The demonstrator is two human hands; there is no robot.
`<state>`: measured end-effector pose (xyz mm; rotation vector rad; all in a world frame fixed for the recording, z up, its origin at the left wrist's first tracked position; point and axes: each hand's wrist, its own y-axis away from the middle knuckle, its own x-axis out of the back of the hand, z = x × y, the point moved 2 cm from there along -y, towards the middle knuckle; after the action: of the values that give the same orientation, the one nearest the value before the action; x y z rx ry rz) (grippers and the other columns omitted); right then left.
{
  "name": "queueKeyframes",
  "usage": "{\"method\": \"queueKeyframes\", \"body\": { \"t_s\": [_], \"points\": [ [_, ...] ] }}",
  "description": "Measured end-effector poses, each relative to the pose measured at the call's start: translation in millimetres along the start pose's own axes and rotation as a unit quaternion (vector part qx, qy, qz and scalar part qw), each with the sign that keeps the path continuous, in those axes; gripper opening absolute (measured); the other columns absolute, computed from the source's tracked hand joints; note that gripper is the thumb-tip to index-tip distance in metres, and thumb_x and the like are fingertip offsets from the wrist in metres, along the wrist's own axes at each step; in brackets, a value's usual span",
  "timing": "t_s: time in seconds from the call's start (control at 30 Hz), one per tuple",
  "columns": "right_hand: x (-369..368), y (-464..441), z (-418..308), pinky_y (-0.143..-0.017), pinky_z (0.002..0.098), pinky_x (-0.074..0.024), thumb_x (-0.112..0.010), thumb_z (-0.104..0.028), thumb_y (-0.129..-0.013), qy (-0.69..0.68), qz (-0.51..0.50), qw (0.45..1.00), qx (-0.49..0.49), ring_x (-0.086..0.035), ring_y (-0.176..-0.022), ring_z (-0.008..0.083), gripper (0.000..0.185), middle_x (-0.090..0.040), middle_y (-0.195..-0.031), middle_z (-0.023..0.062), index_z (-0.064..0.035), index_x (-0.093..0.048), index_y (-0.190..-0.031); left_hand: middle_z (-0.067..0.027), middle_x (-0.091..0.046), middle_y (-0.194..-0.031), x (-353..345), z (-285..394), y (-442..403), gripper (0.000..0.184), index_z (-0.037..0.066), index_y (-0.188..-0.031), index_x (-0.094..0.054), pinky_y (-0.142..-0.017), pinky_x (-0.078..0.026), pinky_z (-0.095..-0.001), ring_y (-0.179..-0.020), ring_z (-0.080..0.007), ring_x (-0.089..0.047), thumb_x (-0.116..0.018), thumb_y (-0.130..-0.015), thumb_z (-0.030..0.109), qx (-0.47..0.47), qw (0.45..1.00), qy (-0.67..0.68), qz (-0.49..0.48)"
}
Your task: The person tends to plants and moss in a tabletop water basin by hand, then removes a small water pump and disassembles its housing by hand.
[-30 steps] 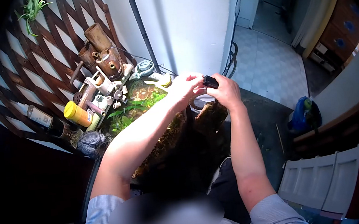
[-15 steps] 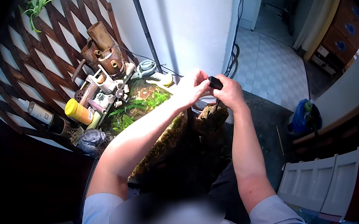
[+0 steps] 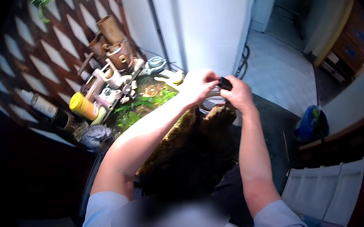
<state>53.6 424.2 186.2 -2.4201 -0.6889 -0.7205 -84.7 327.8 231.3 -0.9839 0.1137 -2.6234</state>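
Observation:
A small black object (image 3: 224, 83) is held in my right hand (image 3: 239, 95), between thumb and fingers. Just left of it is my left hand (image 3: 200, 86), its fingers pinched close to the object's left side; whatever lies between those fingertips is too small to make out. Below both hands sits a round pale container (image 3: 211, 103) beside a mossy block (image 3: 219, 117). Under and left of my left forearm is a water basin with green plants (image 3: 136, 111).
Bamboo pieces (image 3: 112, 30), white fittings (image 3: 110, 78) and a yellow-capped bottle (image 3: 82, 106) line the left side by a wooden lattice (image 3: 53, 55). A dark rock-like ornament (image 3: 96, 137) is nearer. On the right are a blue bag (image 3: 312, 123) and white panels (image 3: 321, 190).
The whole view has shifted, with the scene now slightly to the right and blurred. My left fingers have come slightly away from the black object, which stays in my right hand.

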Motion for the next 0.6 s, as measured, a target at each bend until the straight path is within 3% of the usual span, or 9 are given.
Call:
{"method": "queueKeyframes", "body": {
  "t_s": [0.03, 0.1, 0.17, 0.2, 0.33, 0.4, 0.53, 0.6],
  "points": [
    [-1, -1, 1, -0.069, 0.04, -0.0494, -0.067, -0.024, -0.066, 0.0, -0.008, 1.0, -0.002, -0.064, -0.079, 0.0326, 0.032, -0.065, -0.082, 0.0151, -0.0096, -0.063, -0.094, -0.0097, -0.067, -0.082, 4, 8, 3, 0.023, 0.004, -0.104, -0.064, -0.051, -0.05, -0.0271, -0.06, -0.0126, -0.062, -0.063, -0.086, 0.019, 0.003, 1.0, -0.01, -0.015],
    [-2, -1, 0, -0.069, 0.0406, -0.0485, -0.066, -0.022, -0.068, -0.008, -0.006, 1.0, -0.001, -0.063, -0.08, 0.0334, 0.028, -0.065, -0.081, 0.0146, -0.0106, -0.063, -0.093, -0.0128, -0.067, -0.085, 7, 12, 4, 0.026, 0.003, -0.101, -0.065, -0.059, -0.052, -0.0305, -0.068, -0.0183, -0.065, -0.06, -0.086, 0.024, 0.012, 1.0, -0.015, -0.007],
    [-4, -2, 3, -0.069, 0.0414, -0.0474, -0.063, -0.02, -0.07, 0.018, -0.001, 1.0, -0.007, -0.062, -0.08, 0.0345, 0.024, -0.064, -0.081, 0.0144, -0.0108, -0.062, -0.092, -0.0161, -0.067, -0.088, 0, 4, -1, 0.032, 0.002, -0.097, -0.066, -0.071, -0.051, -0.035, -0.08, -0.025, -0.066, -0.059, -0.085, 0.03, -0.035, 0.997, -0.063, 0.031],
    [-4, -1, -1, -0.068, 0.0419, -0.0467, -0.062, -0.018, -0.07, 0.012, 0.003, 1.0, -0.016, -0.061, -0.08, 0.0354, 0.021, -0.064, -0.081, 0.0146, -0.01, -0.061, -0.09, -0.0178, -0.066, -0.089, 2, 9, 0, 0.036, 0.001, -0.094, -0.067, -0.079, -0.049, -0.0378, -0.088, -0.03, -0.064, -0.057, -0.083, 0.034, 0.006, 0.999, -0.031, 0.018],
    [-5, -1, -3, -0.067, 0.0406, -0.047, -0.063, -0.02, -0.07, 0.037, 0.005, 0.999, 0.006, -0.062, -0.078, 0.0341, 0.022, -0.064, -0.079, 0.0142, -0.0082, -0.061, -0.088, -0.016, -0.066, -0.086, -4, 0, -2, 0.029, 0.001, -0.092, -0.067, -0.076, -0.05, -0.0353, -0.082, -0.0258, -0.065, -0.061, -0.082, 0.027, 0.027, 0.998, -0.025, 0.053],
    [-4, 1, -6, -0.066, 0.0399, -0.0473, -0.065, -0.021, -0.069, 0.042, 0.009, 0.999, 0.0, -0.062, -0.076, 0.0328, 0.024, -0.064, -0.078, 0.0138, -0.008, -0.061, -0.088, -0.012, -0.066, -0.081, -8, -8, -4, 0.018, 0.001, -0.088, -0.066, -0.071, -0.05, -0.031, -0.079, -0.0176, -0.063, -0.064, -0.081, 0.018, 0.037, 0.995, 0.078, 0.055],
    [-4, -1, -3, -0.066, 0.0392, -0.0476, -0.066, -0.022, -0.067, 0.041, 0.012, 0.999, 0.005, -0.063, -0.074, 0.0315, 0.026, -0.064, -0.077, 0.0133, -0.0083, -0.062, -0.089, -0.0066, -0.064, -0.075, -10, -15, -4, 0.011, 0.002, -0.084, -0.064, -0.065, -0.049, -0.0267, -0.074, -0.0114, -0.06, -0.064, -0.082, 0.013, 0.051, 0.978, 0.186, 0.077],
    [-2, 1, -6, -0.067, 0.0385, -0.0478, -0.066, -0.022, -0.067, 0.028, 0.003, 1.0, 0.005, -0.063, -0.074, 0.0309, 0.026, -0.064, -0.076, 0.0127, -0.0079, -0.062, -0.088, -0.0042, -0.063, -0.07, 4, -1, 5, 0.012, 0.002, -0.083, -0.064, -0.06, -0.048, -0.0253, -0.067, -0.0107, -0.059, -0.064, -0.083, 0.014, 0.136, 0.964, 0.224, -0.033]
  ]
}}
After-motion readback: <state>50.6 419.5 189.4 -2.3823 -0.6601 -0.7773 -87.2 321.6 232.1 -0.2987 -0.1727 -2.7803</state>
